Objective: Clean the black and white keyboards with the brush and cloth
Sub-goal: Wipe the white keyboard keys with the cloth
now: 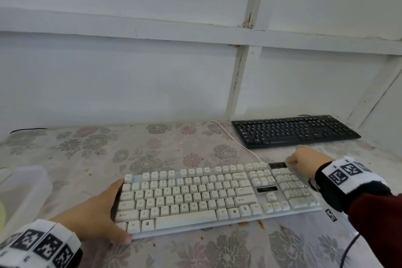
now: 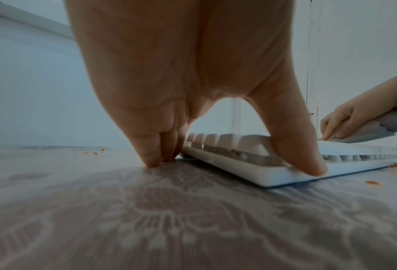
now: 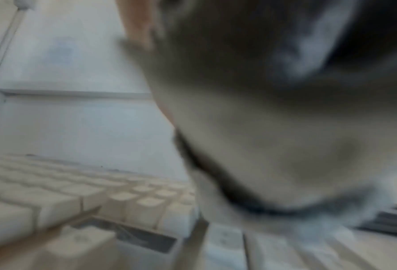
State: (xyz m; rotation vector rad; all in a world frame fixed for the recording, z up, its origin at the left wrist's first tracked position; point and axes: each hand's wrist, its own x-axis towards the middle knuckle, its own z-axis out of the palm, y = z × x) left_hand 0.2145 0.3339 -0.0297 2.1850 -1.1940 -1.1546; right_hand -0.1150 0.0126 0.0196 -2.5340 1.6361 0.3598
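Observation:
The white keyboard (image 1: 206, 193) lies across the middle of the floral table. My left hand (image 1: 108, 211) grips its left end: the thumb (image 2: 308, 160) presses on the front edge, and the fingers (image 2: 153, 157) reach down to the table at the back corner. My right hand (image 1: 304, 161) is over the keyboard's far right corner, fingers curled round a grey-white cloth (image 2: 375, 129) that lies on the keys. That cloth (image 3: 273, 146) fills the blurred right wrist view. The black keyboard (image 1: 293, 131) sits at the back right, untouched. No brush is in view.
A translucent plastic box (image 1: 24, 191) stands at the left edge. Orange crumbs (image 1: 261, 224) lie along the keyboard's front. A white cable (image 1: 235, 139) runs back from the white keyboard. A black cable (image 1: 348, 250) hangs at the lower right. A white wall closes the back.

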